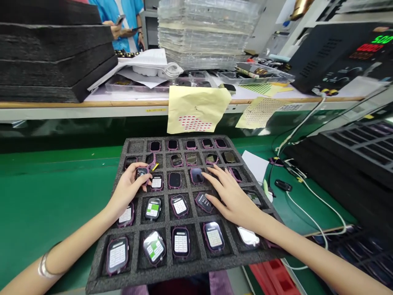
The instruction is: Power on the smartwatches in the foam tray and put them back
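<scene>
A dark grey foam tray (167, 268) with square compartments lies before me, most of them holding purple-framed smartwatch bodies. At its left side, my left hand (130, 184) pinches a smartwatch (141, 173) between thumb and fingers. Beside that, another watch (150, 159) stands tilted in its compartment, close to a small yellow tab (155, 166). My right hand (229, 190) is spread over the right half, its fingertips at the edge of a dark-screened watch (196, 176). Its thumb reaches a tilted watch with a lit menu (204, 202). Several front watches, such as this one (181, 241), show white grids.
Black foam trays (55, 61) are stacked at the left on a shelf, with clear plastic trays (205, 32) at its middle. A power supply (340, 57) stands right. White cables (313, 205) cross the green table (61, 184). A person (125, 24) stands behind.
</scene>
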Tool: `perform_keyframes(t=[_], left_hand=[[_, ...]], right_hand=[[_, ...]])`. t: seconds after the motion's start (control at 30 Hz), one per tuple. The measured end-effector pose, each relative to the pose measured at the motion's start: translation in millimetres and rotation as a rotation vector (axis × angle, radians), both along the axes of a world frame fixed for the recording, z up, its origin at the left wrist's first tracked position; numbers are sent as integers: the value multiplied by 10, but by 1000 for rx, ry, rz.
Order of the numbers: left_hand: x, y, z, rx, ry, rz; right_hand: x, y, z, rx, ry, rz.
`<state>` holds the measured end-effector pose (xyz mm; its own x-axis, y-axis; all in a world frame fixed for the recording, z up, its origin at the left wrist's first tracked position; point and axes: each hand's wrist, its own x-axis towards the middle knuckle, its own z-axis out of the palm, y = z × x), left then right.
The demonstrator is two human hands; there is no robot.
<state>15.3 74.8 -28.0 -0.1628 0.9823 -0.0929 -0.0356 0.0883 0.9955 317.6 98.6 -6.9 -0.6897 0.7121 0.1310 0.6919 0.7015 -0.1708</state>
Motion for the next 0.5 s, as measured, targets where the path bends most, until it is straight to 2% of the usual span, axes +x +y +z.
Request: perform_keyframes(t=[0.2, 0.5], left_hand=[[-22, 5, -66, -7, -8, -13], [-34, -6, -64, -27, 7, -19]], right_hand=[[53, -64, 13, -35, 104, -51], [-34, -44, -26, -60, 104, -39]])
